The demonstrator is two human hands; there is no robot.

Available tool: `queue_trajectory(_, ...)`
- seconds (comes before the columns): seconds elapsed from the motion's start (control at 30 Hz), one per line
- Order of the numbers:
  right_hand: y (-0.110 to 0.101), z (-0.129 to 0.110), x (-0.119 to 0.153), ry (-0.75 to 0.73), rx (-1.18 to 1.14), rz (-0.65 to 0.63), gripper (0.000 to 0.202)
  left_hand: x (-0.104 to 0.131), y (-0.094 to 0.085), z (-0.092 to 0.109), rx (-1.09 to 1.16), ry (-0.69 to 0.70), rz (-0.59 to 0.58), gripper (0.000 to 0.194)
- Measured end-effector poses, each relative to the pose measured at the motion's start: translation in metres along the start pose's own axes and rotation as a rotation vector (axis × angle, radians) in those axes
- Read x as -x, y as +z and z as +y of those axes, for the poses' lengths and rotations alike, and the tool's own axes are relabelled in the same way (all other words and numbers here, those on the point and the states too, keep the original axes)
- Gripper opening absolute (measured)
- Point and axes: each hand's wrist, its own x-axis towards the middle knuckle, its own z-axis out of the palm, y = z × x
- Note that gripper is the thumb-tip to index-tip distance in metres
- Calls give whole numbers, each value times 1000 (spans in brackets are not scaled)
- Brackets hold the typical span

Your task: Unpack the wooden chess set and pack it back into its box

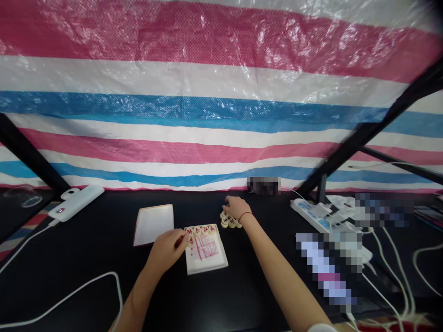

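Observation:
A shallow white box (206, 269) lies on the black table, with a red line drawing on its floor. Along its far side runs a row of round xiangqi pieces (205, 230) marked in red. My left hand (166, 249) is at the box's left edge, thumb and fingers pinched at another red-marked xiangqi piece (190, 241). Farther right, my right hand (238, 208) reaches over a small pile of xiangqi pieces (228, 221), some with dark marks. Its fingers are curled down at the pile's far side; whatever is under them is hidden.
The box lid (154, 225) lies open side up at the left. A white device with a cable (76, 203) sits at the far left. Power strips (309, 214), cables and a blurred phone-like object (325, 272) occupy the right. A striped sheet (190, 152) hangs behind.

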Motion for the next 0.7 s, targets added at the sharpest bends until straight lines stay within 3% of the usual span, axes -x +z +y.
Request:
queue_trajectory(0.2, -8, 4, -11, -1, -40, -13, 21, -1, 2, -3, -6, -1, 13, 29)
queue_trajectory(0.33, -16, -6, 5, -40, -125, 77, 23, 0, 4, -4, 71, 42, 89, 25)
queue_trajectory(0.4, -12, -18, 24, -112, -281, 91, 28, -1, 7, -5, 139, 81, 126, 27)
queue_trajectory(0.43, -7, -25, 35, -169, -494, 70, 29, -1, 9, -5, 158, 98, 137, 31)
queue_trajectory(0.53, 13, -50, 66, -299, -1019, -108, 33, -2, 15, -5, 154, 141, 154, 40)
queue_trajectory(0.7, 36, -71, 86, -354, -1288, -128, 29, -3, 21, -3, 161, 190, 184, 29)
